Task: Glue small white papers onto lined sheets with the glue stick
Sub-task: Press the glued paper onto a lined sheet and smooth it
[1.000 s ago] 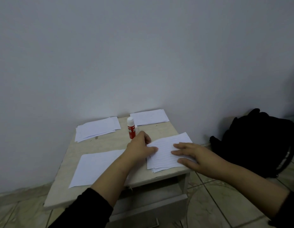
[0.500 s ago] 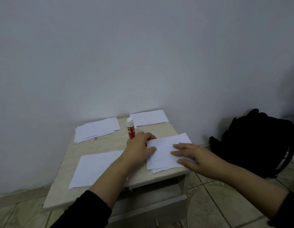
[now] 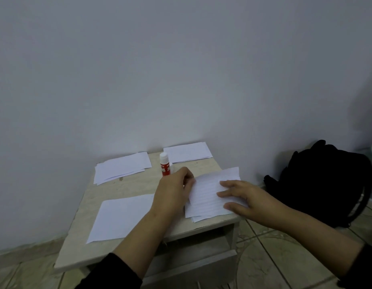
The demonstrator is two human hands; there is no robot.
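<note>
A pile of lined sheets lies at the right front of a small beige table. My left hand pinches the left edge of the top lined sheet, which curls up there. My right hand lies flat with straight fingers on the right side of the pile. A red glue stick with a white cap stands upright just behind my left hand. Small white papers are stacked at the back left and back right. A large white sheet lies at the front left.
The table stands against a plain grey wall. A black backpack sits on the tiled floor to the right. An open drawer juts out below the table's front edge.
My left hand's fingers have curled round the left edge of the top lined sheet and lifted it slightly. My right hand has stayed pressed on the pile.
</note>
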